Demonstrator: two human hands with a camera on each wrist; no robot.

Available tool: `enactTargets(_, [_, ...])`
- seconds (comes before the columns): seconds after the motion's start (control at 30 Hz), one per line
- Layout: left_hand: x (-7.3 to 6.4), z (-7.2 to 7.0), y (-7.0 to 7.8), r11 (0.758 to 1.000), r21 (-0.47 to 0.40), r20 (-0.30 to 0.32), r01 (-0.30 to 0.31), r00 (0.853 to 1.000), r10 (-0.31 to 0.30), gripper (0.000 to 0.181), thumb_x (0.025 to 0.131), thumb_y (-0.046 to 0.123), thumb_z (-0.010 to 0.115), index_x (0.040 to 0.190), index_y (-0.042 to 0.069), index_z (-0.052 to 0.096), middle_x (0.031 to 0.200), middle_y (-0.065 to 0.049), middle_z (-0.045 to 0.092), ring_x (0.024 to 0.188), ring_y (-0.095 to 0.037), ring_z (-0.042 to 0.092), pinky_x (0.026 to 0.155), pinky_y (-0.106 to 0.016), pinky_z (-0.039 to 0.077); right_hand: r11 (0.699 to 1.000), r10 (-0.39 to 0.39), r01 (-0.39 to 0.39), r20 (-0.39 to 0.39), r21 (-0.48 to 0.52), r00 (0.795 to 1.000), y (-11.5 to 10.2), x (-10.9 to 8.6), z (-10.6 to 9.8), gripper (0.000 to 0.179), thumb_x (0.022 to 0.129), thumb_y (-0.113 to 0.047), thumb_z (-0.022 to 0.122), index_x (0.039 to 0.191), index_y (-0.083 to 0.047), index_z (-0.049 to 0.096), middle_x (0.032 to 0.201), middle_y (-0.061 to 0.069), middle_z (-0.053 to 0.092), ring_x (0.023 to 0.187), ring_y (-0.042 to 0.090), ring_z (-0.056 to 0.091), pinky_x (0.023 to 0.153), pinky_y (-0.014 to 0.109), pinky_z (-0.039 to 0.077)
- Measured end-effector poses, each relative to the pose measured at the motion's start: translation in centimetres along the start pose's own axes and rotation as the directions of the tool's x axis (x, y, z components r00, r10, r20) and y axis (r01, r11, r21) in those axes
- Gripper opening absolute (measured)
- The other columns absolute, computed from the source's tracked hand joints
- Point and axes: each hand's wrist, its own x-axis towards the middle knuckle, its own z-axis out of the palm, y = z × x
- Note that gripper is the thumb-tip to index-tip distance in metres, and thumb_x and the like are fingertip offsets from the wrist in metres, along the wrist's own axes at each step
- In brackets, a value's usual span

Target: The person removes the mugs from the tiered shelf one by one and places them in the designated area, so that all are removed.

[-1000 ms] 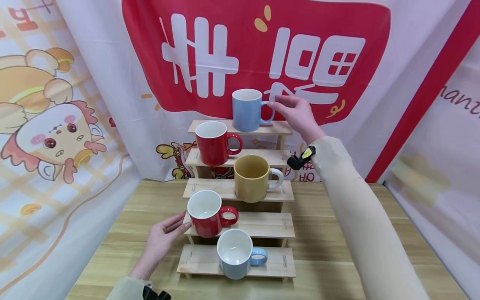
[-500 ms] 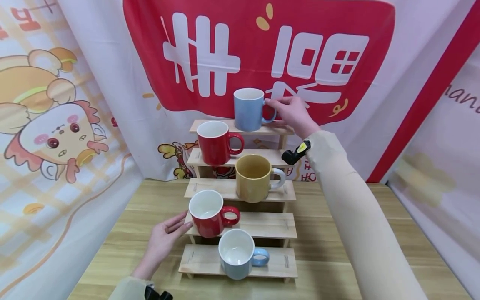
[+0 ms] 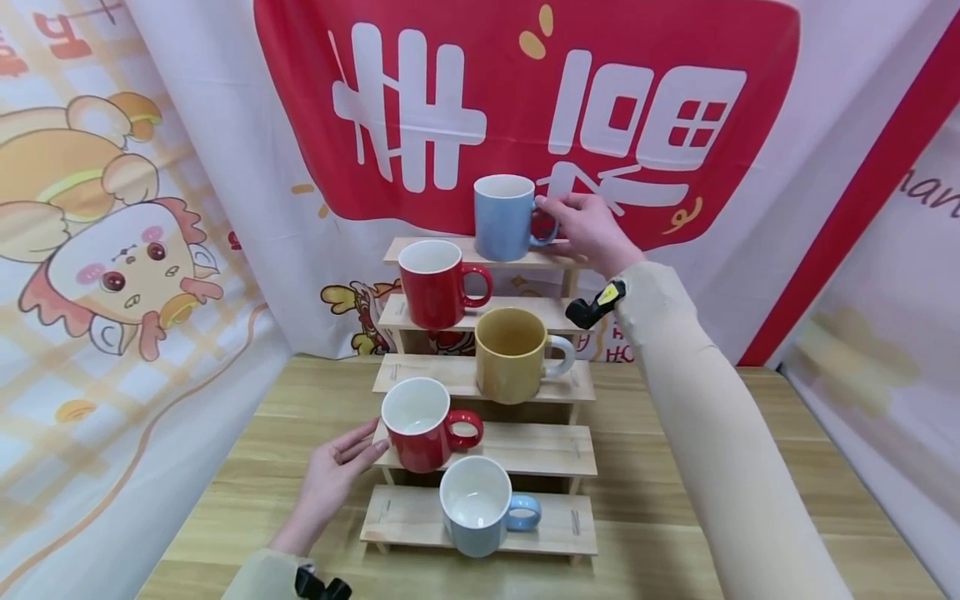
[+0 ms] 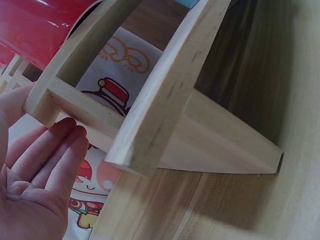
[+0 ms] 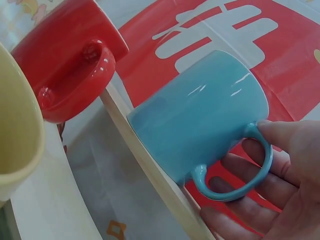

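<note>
In the head view, the blue mug stands upright on the wooden stand, near the front edge of its top step, with bare board to its left; the right hand pinches its handle. In the left wrist view, the left hand grips a step's end. In the right wrist view, the mug is glossy and plain, apart from the red mug one step lower.

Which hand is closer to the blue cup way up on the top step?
Right. The right hand holds the top blue cup by its handle. The left hand is lower and farther off, at the left end of the second-lowest wooden step.
</note>
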Motion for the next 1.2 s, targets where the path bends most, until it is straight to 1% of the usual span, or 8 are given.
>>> enactTargets(0.1, [0.1,0.0,0.0,1.0,-0.006,-0.001,0.003,1.0,-0.003,0.062,0.09,0.036,0.08,0.139,0.004,0.06,0.128,-0.018,0.067,0.117,-0.027,0.065,0.094,-0.024,0.054,1.0,0.012,-0.012,0.003,0.009,1.0,-0.1,-0.2,-0.2,0.043,0.1,-0.041,0.065,0.132,-0.012,0.064,0.13,0.008,0.062,0.118,0.027,0.058,0.098,0.039,0.056])
enactTargets(0.27, [0.1,0.0,-0.1,0.999,-0.035,0.0,-0.002,1.0,0.002,0.061,0.09,0.033,0.081,0.139,0.004,0.06,0.136,-0.017,0.062,0.122,-0.027,0.062,0.094,-0.024,0.054,1.0,-0.006,0.006,0.007,0.007,1.0,0.0,-0.4,-0.4,0.043,0.098,-0.041,0.066,0.13,-0.012,0.065,0.129,0.009,0.064,0.116,0.028,0.061,0.097,0.038,0.056])
enactTargets(0.4, [0.0,0.0,0.0,1.0,-0.021,0.002,-0.019,1.0,0.019,0.06,0.09,0.032,0.08,0.139,0.004,0.06,0.14,-0.015,0.06,0.126,-0.029,0.059,0.095,-0.022,0.053,1.0,-0.012,0.012,-0.013,-0.012,1.0,0.2,-0.5,-0.6,0.046,0.096,-0.043,0.068,0.13,-0.012,0.066,0.126,0.008,0.066,0.112,0.027,0.064,0.094,0.037,0.058])
enactTargets(0.63, [-0.3,0.3,0.2,0.999,-0.001,-0.009,-0.05,0.999,0.05,0.06,0.089,0.032,0.081,0.139,0.004,0.061,0.141,-0.012,0.059,0.127,-0.03,0.058,0.096,-0.022,0.052,1.0,-0.004,0.004,-0.05,-0.016,0.999,0.3,-0.8,-0.7,0.05,0.094,-0.046,0.069,0.133,-0.014,0.066,0.125,0.007,0.066,0.11,0.026,0.065,0.092,0.036,0.059])
enactTargets(0.77, [-0.4,0.3,0.3,0.998,-0.002,-0.015,-0.068,0.998,0.068,0.058,0.09,0.031,0.081,0.138,0.005,0.061,0.141,-0.011,0.059,0.127,-0.029,0.058,0.095,-0.021,0.052,0.999,-0.023,0.022,-0.066,-0.023,0.998,0.3,-1.1,-0.9,0.051,0.093,-0.047,0.07,0.131,-0.013,0.068,0.124,0.008,0.068,0.109,0.026,0.066,0.091,0.036,0.06])
enactTargets(0.9, [-0.4,0.2,0.2,0.997,0.0,-0.008,-0.082,0.997,0.082,0.058,0.09,0.031,0.081,0.138,0.005,0.061,0.141,-0.011,0.059,0.126,-0.029,0.058,0.095,-0.021,0.052,0.998,-0.053,0.05,-0.08,-0.037,0.995,0.2,-1.6,-1.5,0.05,0.095,-0.047,0.069,0.131,-0.013,0.068,0.123,0.008,0.068,0.109,0.026,0.065,0.093,0.036,0.059])
enactTargets(1.07, [-0.3,0.0,0.2,0.998,0.007,0.008,-0.065,0.998,0.064,0.06,0.089,0.036,0.08,0.139,0.007,0.062,0.143,-0.009,0.058,0.127,-0.028,0.058,0.096,-0.021,0.051,0.995,-0.081,0.075,-0.097,-0.067,0.992,0.0,-2.5,-2.4,0.053,0.092,-0.05,0.07,0.129,-0.012,0.069,0.123,0.009,0.068,0.109,0.026,0.065,0.095,0.035,0.057])
enactTargets(1.2, [-0.4,-0.1,0.3,0.998,0.024,0.011,-0.055,0.998,0.055,0.061,0.089,0.039,0.08,0.139,0.009,0.062,0.144,-0.008,0.057,0.128,-0.027,0.057,0.098,-0.021,0.05,0.992,-0.099,0.091,-0.094,-0.086,0.991,0.1,-3.5,-3.1,0.055,0.091,-0.05,0.071,0.13,-0.012,0.068,0.124,0.008,0.068,0.111,0.025,0.065,0.097,0.036,0.056])
